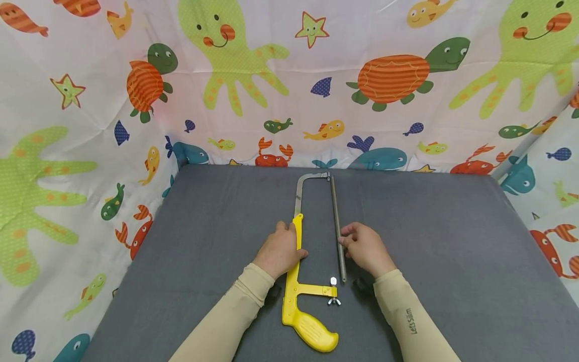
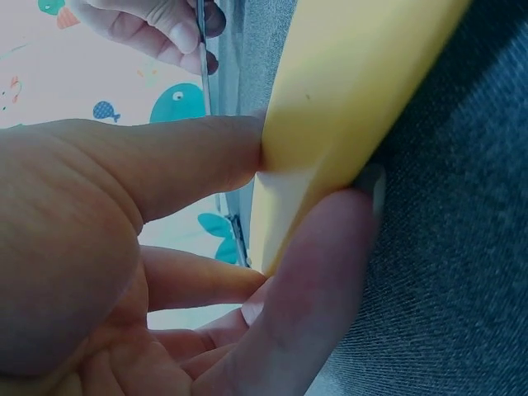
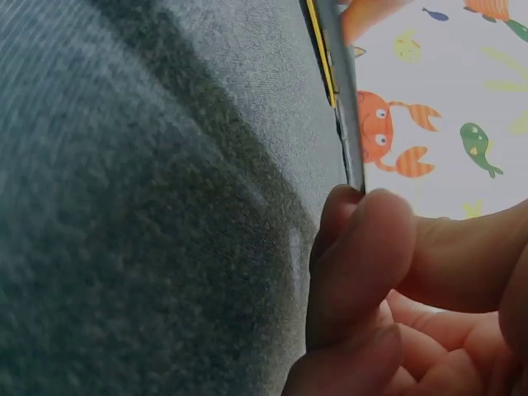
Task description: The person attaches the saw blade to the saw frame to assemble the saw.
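Note:
A hacksaw frame [image 1: 293,275], yellow with a grey metal bow [image 1: 298,196], lies on the grey table with its handle [image 1: 315,333] toward me. My left hand [image 1: 280,251] grips its yellow bar, thumb on one side and fingers on the other in the left wrist view. Between thumb and fingers, my right hand [image 1: 364,249] pinches a long thin grey hacksaw blade [image 1: 335,206]. The blade's far end is right at the bow's tip [image 1: 328,176]. Its near end lies apart from the lower post with the wing nut [image 1: 333,301], to the right of it.
The grey cloth-covered table [image 1: 452,241] spreads out on both sides of the saw. A white curtain [image 1: 307,65] printed with sea animals hangs behind it and along the left and right sides.

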A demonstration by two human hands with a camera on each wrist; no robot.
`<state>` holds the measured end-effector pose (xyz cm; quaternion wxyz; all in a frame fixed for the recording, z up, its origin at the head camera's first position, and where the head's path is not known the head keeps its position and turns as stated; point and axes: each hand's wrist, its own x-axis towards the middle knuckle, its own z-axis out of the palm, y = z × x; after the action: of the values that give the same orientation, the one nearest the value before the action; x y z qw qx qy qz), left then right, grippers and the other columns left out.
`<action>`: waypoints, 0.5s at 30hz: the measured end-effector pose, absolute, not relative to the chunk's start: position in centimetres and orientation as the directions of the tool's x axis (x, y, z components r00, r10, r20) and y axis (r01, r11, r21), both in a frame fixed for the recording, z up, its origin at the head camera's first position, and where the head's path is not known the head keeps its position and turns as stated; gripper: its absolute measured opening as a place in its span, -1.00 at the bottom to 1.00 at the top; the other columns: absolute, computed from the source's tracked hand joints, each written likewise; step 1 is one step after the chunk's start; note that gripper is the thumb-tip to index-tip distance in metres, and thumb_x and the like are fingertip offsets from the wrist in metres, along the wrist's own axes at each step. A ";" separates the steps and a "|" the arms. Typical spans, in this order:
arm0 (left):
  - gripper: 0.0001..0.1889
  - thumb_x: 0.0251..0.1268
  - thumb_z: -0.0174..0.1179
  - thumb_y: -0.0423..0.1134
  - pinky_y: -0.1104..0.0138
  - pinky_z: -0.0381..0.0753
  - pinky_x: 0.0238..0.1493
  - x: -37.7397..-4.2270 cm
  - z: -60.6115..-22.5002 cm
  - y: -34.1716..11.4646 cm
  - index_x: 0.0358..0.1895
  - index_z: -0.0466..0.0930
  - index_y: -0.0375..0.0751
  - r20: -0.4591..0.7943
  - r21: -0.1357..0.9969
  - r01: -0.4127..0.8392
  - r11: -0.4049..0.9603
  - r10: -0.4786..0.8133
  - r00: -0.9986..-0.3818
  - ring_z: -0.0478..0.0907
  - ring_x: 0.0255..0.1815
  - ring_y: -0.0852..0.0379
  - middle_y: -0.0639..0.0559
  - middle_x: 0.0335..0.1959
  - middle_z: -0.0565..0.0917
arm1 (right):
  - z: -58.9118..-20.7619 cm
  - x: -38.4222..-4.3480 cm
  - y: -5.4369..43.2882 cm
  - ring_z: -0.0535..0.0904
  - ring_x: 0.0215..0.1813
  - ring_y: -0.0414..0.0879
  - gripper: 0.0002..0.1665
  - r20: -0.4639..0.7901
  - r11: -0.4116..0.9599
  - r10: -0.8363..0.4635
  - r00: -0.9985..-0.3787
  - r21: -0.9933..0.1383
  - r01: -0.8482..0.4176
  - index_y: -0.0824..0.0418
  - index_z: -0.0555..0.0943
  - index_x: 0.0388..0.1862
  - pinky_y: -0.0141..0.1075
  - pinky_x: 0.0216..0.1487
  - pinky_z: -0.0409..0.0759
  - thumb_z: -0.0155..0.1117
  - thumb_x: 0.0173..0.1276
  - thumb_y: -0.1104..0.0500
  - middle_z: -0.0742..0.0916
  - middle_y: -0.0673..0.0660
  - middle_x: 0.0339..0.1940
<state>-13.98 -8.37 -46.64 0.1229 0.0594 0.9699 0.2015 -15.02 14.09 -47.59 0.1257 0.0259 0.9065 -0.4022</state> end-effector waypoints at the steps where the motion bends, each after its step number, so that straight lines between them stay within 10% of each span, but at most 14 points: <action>1: -0.11 0.38 0.53 -0.06 0.20 0.74 -0.29 -14.0 -46.6 -8.4 0.60 0.34 -0.46 -0.215 0.406 0.066 0.911 0.166 -0.962 0.60 -0.39 -0.01 -0.41 0.29 0.52 | -47.6 -15.1 14.1 0.64 -0.40 -0.08 -0.75 -0.248 0.672 -0.057 -0.967 -0.726 0.146 0.27 0.65 0.14 -0.23 -0.31 0.50 0.28 0.63 0.16 0.76 0.13 -0.39; 15: -0.13 0.38 0.53 -0.07 0.19 0.74 -0.30 -14.1 -46.8 -8.3 0.59 0.35 -0.47 -0.221 0.404 0.066 0.912 0.168 -0.961 0.61 -0.41 -0.03 -0.41 0.25 0.52 | -48.0 -15.0 13.7 0.64 -0.41 -0.08 -0.76 -0.232 0.662 -0.070 -0.970 -0.739 0.129 0.27 0.64 0.15 -0.23 -0.30 0.53 0.27 0.63 0.18 0.76 0.13 -0.37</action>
<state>-14.07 -8.29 -46.80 0.1264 0.0604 0.9696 0.2007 -14.97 13.72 -47.99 0.1207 0.0163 0.9035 -0.4110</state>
